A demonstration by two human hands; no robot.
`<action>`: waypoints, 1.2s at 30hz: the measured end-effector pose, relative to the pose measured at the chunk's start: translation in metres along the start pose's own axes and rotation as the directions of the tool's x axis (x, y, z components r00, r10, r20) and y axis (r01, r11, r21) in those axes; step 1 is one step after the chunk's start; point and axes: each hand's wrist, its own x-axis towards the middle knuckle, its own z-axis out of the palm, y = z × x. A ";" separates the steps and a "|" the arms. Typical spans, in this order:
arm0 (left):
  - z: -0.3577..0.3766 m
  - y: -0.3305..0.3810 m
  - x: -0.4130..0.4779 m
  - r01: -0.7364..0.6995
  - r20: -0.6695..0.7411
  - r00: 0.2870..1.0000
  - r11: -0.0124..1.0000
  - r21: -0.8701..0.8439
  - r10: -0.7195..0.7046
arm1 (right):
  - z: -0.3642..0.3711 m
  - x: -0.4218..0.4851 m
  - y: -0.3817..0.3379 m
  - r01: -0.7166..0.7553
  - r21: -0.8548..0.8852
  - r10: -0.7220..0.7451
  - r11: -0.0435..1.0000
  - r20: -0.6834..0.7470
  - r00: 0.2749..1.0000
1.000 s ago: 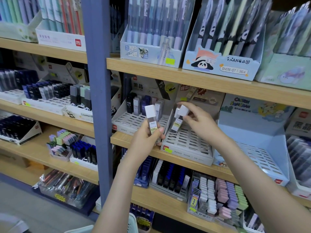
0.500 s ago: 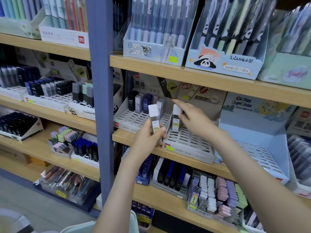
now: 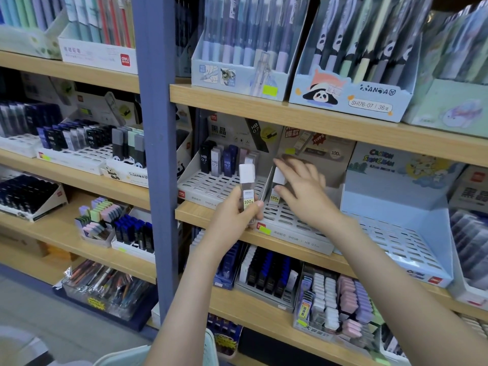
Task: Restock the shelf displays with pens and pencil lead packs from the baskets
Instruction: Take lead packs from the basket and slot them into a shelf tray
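Fingers and thumb of my left hand [image 3: 232, 220] curl round the lower half of a clear lead pack [image 3: 247, 186], holding it upright in front of the shelf [image 3: 190, 215]. It has a white cap, and its yellow label reads "100". Over on my right hand [image 3: 306, 196] the fingers are straight and spread, blurred at the tips. The thumb lies just beside a second lead pack [image 3: 277, 184], and I cannot tell whether it touches.

That second lead pack has the same white cap and the same yellow "100". It stands in the back left corner of the slotted tray [image 3: 290, 228]. So I count two of these packs: one in my grip and one in the tray.

On the tray's front edge I read "SH208 | HB 0.7" beside a red deli logo. Its backing card [image 3: 324, 151] shows "TOPP" and "100".

Just to the left, the neighbouring tray [image 3: 208, 187] is marked "SH213-A". Three packs at its back, one black, one grey and one blue, each read "HB 0.7"; paler ones stand beside them, unreadable.

To the right, the blue tray [image 3: 396, 228] carries "CRAYON SHINCHAN" on its header.

One shelf up, the panda box [image 3: 351, 99] of pens reads "PANDA" and "SH176-07 | 36".
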 end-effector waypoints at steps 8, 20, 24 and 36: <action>0.005 0.010 -0.003 -0.063 0.143 0.988 0.997 0.054 0.055 | -0.018 -0.011 -0.035 -0.082 0.703 0.076 0.706 0.039 0.996; 0.024 -0.051 -0.007 -0.428 0.003 0.780 0.529 0.733 0.626 | -0.007 -0.013 -0.012 -0.092 0.584 0.240 0.807 -0.182 0.953; 0.027 -0.066 -0.006 -0.486 0.054 0.696 0.416 0.768 0.716 | -0.007 -0.008 -0.013 -0.052 0.486 0.161 0.872 -0.184 0.970; 0.032 -0.071 -0.004 -0.496 0.058 0.677 0.397 0.772 0.734 | 0.013 -0.003 0.002 0.004 -0.029 -0.011 1.000 -0.245 0.969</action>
